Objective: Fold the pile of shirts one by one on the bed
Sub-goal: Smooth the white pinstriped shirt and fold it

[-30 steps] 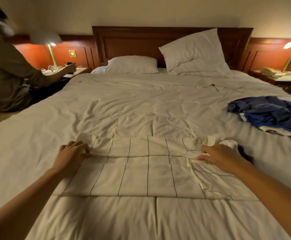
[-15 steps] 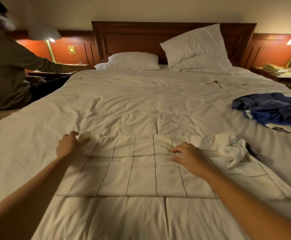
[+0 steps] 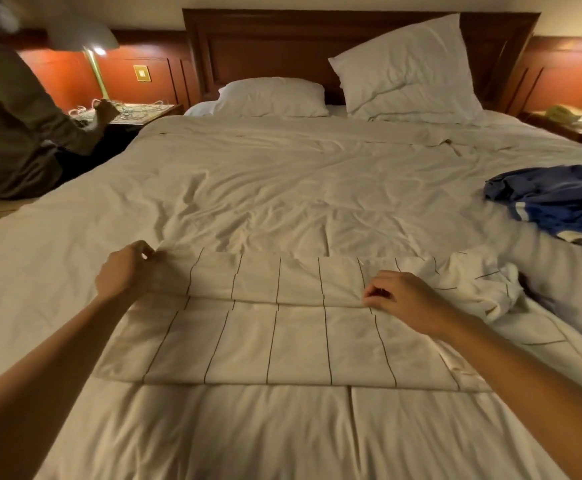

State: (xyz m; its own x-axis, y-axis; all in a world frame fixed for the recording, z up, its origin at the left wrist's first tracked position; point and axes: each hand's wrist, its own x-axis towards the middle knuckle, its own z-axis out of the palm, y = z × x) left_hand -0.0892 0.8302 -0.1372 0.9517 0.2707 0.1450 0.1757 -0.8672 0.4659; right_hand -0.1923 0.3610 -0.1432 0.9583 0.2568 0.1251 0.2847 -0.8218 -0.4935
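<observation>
Shirt, white, black-lined, on bed: left hand pinching corner, right hand pinching fold.

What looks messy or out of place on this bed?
The white grid-lined shirt lies mostly flat, but its right end is bunched in a crumpled heap. Farther right, a blue garment lies rumpled near the edge of the bed. One pillow leans on the headboard.

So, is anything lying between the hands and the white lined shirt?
Nothing visible. The left hand pinches the white lined shirt at its far left corner, the right hand pinches its middle fold. The blue garment lies apart, to the right.
</observation>
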